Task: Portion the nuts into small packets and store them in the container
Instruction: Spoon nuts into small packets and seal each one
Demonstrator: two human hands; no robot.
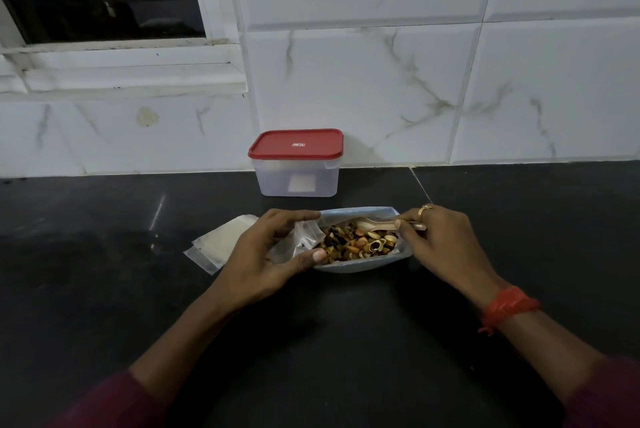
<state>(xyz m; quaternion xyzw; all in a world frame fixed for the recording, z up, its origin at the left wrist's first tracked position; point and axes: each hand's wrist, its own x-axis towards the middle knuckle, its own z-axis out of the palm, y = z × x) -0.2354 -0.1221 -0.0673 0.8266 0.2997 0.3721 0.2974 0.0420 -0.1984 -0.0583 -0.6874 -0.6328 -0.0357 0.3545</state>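
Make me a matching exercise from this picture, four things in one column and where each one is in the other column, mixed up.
1 container
2 wooden spoon
3 small clear packet
4 stack of empty packets

A pinched by the right hand
B lying on the counter, left of the left hand
C back by the tiled wall, red lid on
D held by the left hand at the open nut bag

Pairs: 1-C, 2-A, 3-D, 4-B

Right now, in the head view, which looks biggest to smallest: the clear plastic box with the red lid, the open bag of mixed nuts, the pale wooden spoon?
1. clear plastic box with red lid and open bag of mixed nuts: look about alike, and the bag is nearer, so unranked.
2. pale wooden spoon: smallest.
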